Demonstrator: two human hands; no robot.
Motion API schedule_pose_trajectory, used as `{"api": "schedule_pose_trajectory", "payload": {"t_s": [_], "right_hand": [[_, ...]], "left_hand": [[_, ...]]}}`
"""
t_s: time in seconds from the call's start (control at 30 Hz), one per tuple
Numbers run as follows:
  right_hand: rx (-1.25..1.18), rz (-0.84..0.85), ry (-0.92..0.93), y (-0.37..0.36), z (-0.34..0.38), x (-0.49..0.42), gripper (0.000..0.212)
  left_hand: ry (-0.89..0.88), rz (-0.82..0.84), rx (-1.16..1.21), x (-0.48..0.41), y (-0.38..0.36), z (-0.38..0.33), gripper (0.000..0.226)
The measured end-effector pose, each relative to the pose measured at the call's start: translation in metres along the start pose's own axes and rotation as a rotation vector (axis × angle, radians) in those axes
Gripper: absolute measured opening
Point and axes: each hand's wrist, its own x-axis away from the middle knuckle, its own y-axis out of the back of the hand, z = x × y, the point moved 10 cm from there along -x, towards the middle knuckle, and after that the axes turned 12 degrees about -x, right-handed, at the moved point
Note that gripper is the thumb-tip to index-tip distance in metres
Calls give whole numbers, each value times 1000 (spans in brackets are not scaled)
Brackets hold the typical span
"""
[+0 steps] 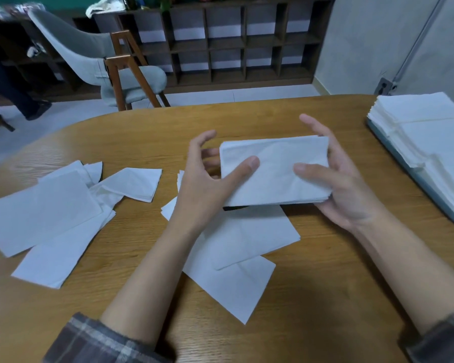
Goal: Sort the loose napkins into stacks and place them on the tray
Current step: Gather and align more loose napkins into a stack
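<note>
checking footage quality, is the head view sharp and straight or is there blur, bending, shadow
Head view: wide-angle distortion bows the far edge of the table; loose napkins at left are slightly soft; the held napkin stack casts a dark shadow beneath; no glare.

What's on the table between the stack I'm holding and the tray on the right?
Only bare tabletop, seen in the head view. The right hand grips the stack at its right edge; past it nothing lies before the tray.

Head camera looks forward and down, seemingly close over the table [142,132].
</note>
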Motion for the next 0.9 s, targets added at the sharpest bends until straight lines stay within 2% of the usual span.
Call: {"api": "schedule_pose_trajectory", "payload": {"t_s": [0.07,0.13,0.23,0.3,0.37,0.43,0.53,0.6,0.67,0.73,0.8,0.9], "right_hand": [[-67,11,-26,-1,1,0,77],[8,-2,-25,0,-3,0,79],[112,-32,-29,5,-7,-3,81],[55,55,-83,-2,-9,-1,82],[-12,152,-136,-12,-8,3,69],[-18,149,-151,-11,-9,3,49],[244,14,-62,8,-11,-3,26],[478,-78,52,19,-3,-4,21],[610,-157,130,27,5,-4,21],[668,-221,168,36,12,-4,23],[695,-239,187,40,13,-5,24],[716,-249,183,42,10,-6,24]], "left_hand": [[118,191,202,5,-15,4,74],[109,241,193,8,-19,-1,65],[100,118,139,2,-10,5,61],[130,65,148,-1,-5,15,58],[117,36,126,-3,-2,17,55],[69,35,101,-3,-1,13,55],[-42,60,-18,-2,-7,5,63],[-107,66,-174,-2,-12,3,76],[-132,84,-350,-3,-18,8,87],[-126,177,-490,-3,-26,15,76],[-147,286,-581,-1,-36,19,54],[-176,398,-540,4,-48,17,26]]}}
